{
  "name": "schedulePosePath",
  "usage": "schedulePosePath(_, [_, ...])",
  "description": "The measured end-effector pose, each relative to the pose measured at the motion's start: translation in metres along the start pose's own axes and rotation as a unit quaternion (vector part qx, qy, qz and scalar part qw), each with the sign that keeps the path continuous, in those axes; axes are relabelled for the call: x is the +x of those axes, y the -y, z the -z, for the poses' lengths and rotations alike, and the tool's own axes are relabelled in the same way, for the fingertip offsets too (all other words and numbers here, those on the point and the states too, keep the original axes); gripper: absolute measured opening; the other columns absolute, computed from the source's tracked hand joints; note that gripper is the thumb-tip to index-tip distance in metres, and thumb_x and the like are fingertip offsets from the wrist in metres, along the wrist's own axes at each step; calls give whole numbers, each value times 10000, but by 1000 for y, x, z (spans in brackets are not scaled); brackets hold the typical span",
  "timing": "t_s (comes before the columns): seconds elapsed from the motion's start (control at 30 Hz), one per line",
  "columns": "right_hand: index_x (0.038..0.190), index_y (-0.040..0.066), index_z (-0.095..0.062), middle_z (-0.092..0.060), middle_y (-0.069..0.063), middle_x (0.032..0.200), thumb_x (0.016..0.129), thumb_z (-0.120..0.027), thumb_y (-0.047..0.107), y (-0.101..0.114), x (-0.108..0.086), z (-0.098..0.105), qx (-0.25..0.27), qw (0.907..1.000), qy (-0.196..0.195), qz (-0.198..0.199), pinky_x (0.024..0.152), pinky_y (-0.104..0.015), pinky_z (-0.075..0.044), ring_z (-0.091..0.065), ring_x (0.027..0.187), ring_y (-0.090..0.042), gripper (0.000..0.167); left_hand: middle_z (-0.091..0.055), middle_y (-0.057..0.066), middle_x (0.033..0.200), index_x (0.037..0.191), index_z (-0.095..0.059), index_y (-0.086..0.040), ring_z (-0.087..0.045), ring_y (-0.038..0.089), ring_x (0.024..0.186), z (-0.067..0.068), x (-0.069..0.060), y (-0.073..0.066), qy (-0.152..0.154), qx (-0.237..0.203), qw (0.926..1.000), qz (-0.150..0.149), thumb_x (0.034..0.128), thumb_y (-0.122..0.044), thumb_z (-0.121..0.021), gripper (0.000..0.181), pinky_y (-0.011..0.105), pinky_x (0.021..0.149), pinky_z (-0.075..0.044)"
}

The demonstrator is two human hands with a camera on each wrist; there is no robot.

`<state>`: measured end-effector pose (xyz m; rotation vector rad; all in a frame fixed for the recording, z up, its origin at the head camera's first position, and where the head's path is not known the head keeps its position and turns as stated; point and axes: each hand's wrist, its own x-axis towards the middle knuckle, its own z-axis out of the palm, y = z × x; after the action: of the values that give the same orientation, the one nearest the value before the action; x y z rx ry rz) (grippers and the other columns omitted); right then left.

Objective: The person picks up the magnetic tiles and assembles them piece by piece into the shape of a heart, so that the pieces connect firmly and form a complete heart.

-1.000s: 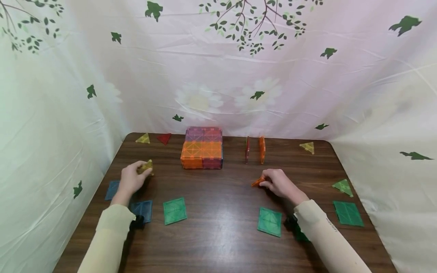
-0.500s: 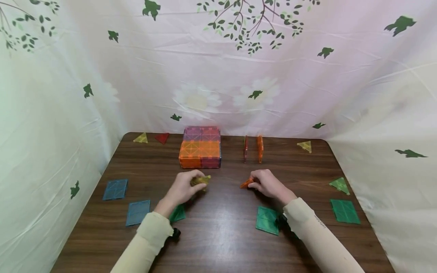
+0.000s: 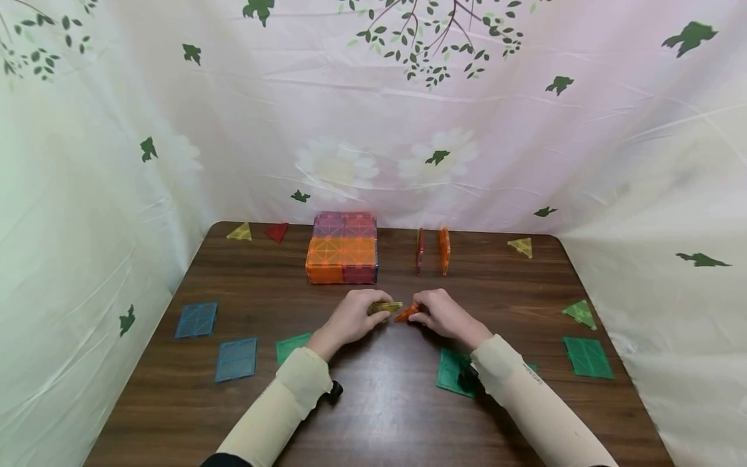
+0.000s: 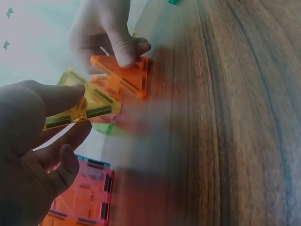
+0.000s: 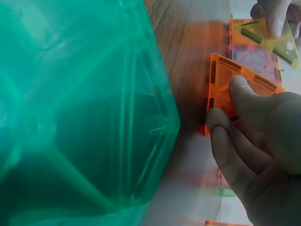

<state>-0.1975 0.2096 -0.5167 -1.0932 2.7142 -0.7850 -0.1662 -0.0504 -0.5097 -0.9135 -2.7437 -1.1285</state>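
My left hand (image 3: 353, 316) pinches a yellow triangular magnetic tile (image 3: 393, 305) between thumb and fingers, just above the middle of the table. Close by, my right hand (image 3: 446, 316) pinches an orange triangular magnetic tile (image 3: 403, 315). The two tiles face each other with a small gap between them in the head view. In the left wrist view the yellow tile (image 4: 101, 102) partly overlaps the view toward the orange tile (image 4: 134, 77). Thumb and fingers hide part of the orange tile (image 5: 223, 70) in the right wrist view.
Behind the hands stands a box of orange and purple tiles (image 3: 342, 251). Right of it, a red tile (image 3: 420, 251) and an orange tile (image 3: 445, 251) stand on edge. Blue squares (image 3: 236, 360), green squares (image 3: 588, 357) and small triangles (image 3: 521, 247) lie around the table.
My left hand has carried the yellow tile rightward from the left side to the middle. My right hand has shifted left with the orange tile, and the two tiles are now close together.
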Motion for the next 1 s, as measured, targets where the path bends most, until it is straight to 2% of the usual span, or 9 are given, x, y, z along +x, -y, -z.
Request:
schedulePosePath(0.27, [772,166,-585,-539,100,687,958,-801,188,2,3,-4,13,10000,-13,83,586,-220,-449,-465,607,-38,285,-758,6,1079,1179,-758,-97,-719,123,932,0,4,-5,163,28,9998,-106,976,-132,-773,206,290,809,-591])
schedulePosePath(0.47, [776,159,-596,-545,98,688,954,-805,181,2,3,-5,76,10000,-2,49,577,-222,-452,-470,607,-41,276,-751,10,1086,1183,-757,-92,-707,119,937,-1,3,-7,205,13,9997,-115,984,-141,-765,205,292,821,-588])
schedulePosePath(0.6, [773,169,-577,-527,94,687,964,-795,197,3,4,-5,54,10000,50,-6,585,-224,-448,-463,610,-45,291,-747,0,1069,1171,-757,-90,-703,102,910,3,0,-4,67,-20,9999,-124,992,-171,-759,196,292,805,-593])
schedulePosePath(0.73, [772,174,-566,-512,88,686,962,-797,207,4,4,-6,81,9999,71,-51,587,-227,-450,-460,612,-55,301,-747,-8,1003,1106,-773,-82,-685,87,847,20,-7,3,-396,-109,9990,-191,986,-164,-763,145,283,753,-594])
schedulePosePath(0.83, [771,175,-564,-508,89,687,958,-802,205,4,3,-6,104,9999,62,-59,590,-227,-454,-460,616,-59,304,-759,-3,960,1035,-792,-78,-675,98,807,41,-15,12,-1020,-169,9941,-320,972,-130,-771,84,287,713,-591])
schedulePosePath(0.9, [768,176,-558,-501,90,684,958,-802,204,4,2,-5,111,9999,47,-55,591,-228,-452,-455,618,-60,310,-770,4,942,996,-799,-74,-681,109,792,58,-20,21,-1544,-175,9872,-356,965,-117,-774,59,295,701,-593])
schedulePosePath(1.0, [760,180,-541,-483,94,676,959,-800,203,4,2,-5,103,9999,8,-34,586,-225,-439,-440,612,-55,327,-771,20,890,956,-797,-69,-686,136,749,84,-26,39,-2353,-74,9716,-223,956,-114,-775,50,303,676,-584])
